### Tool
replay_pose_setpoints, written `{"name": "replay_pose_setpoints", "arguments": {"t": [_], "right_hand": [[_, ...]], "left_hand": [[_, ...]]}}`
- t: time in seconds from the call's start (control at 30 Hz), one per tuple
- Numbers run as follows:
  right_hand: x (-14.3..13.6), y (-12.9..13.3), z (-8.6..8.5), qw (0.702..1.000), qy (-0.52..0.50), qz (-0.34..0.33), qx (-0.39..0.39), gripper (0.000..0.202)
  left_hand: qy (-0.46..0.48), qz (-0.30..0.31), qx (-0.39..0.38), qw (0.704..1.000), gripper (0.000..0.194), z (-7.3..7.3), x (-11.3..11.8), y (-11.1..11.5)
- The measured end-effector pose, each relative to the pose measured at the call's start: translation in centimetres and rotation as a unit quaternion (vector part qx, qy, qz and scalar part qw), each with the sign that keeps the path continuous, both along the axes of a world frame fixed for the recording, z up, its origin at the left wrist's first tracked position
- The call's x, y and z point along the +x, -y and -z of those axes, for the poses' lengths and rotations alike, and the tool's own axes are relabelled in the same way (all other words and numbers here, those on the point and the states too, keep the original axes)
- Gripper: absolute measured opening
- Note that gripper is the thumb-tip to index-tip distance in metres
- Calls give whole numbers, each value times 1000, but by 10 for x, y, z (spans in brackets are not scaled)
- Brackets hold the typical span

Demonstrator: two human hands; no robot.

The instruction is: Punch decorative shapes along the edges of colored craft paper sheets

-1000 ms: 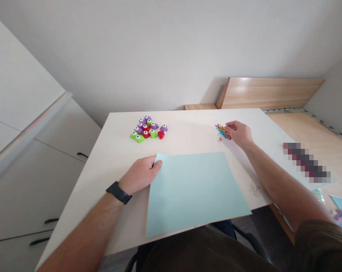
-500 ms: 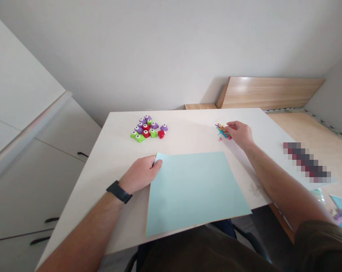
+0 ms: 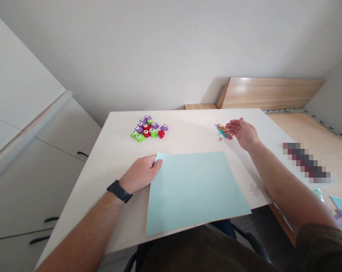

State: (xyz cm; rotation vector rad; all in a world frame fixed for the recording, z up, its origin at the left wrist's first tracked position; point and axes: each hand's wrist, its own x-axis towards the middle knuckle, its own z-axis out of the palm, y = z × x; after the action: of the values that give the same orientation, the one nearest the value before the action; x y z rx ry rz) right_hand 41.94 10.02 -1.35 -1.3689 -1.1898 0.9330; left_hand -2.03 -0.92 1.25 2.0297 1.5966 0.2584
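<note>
My left hand (image 3: 141,172) grips the upper left corner of a pale blue sheet of paper (image 3: 196,189), thumb on top and fingers hidden beneath. A thin yellowish edge shows along the sheet's left and bottom sides. Beside a small heap of tiny multicoloured paper cut-outs (image 3: 222,130), my right hand (image 3: 243,133) is turned with its palm partly showing and its fingers stretched out. I see nothing held in it. Farther left on the table lie several craft punches (image 3: 146,127) in purple, green and red with white round tops, grouped together.
The white table (image 3: 188,134) stands close to a grey wall. White cabinets (image 3: 46,162) with dark handles line the left side. A wooden headboard (image 3: 270,92) and bed base are at the right. A pixelated dark and red strip (image 3: 306,162) lies near the table's right edge.
My right hand has opened from a pinch over the cut-outs, turning its palm up and shifting slightly right. My left hand and the paper have stayed put.
</note>
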Motion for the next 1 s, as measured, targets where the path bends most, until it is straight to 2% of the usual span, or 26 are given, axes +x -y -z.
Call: {"name": "replay_pose_setpoints", "arguments": {"t": [0.13,0.23,0.4,0.6,0.83,1.0], "right_hand": [[-3,10,-12,999,-9,-41,-8,79],[-12,20,-18,996,-19,-85,-25,83],[-29,27,-13,985,-33,-149,-77,86],[-31,12,-4,995,-29,-85,-47,69],[-10,8,-13,1000,-5,-17,23,68],[7,6,-6,997,51,21,-49,73]], "left_hand": [[9,-3,-4,1000,37,-2,0,1],[9,-4,-2,1000,35,-2,0,0],[-2,7,6,1000,38,1,-1,-1],[-10,10,2,1000,39,3,-1,-2],[-13,9,3,1000,39,2,-1,0],[-2,2,2,1000,37,-3,1,1]]}}
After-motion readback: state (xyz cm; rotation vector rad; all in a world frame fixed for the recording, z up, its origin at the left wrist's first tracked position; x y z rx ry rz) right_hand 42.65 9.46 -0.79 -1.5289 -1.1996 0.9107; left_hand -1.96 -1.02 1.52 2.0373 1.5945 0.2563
